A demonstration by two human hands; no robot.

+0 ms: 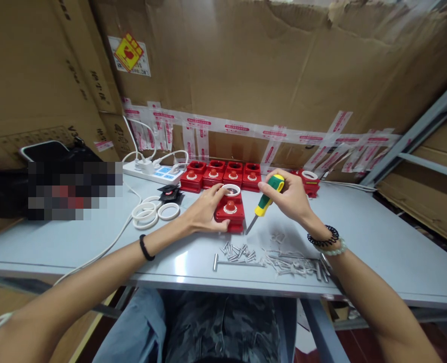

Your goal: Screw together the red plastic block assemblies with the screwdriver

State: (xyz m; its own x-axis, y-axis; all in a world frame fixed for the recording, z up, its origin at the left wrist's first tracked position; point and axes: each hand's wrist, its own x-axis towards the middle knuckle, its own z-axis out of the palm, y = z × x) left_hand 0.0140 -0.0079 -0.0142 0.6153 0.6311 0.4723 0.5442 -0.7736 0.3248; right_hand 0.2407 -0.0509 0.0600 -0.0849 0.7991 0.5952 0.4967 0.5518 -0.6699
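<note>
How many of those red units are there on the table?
6 in view: one red unit held by the left hand, four more red units in a row behind it, and a last red unit farther right, partly hidden by the right hand. More could be hidden.

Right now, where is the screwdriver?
In the head view, the screwdriver is in the right hand, right of the red unit the left hand holds.
</note>
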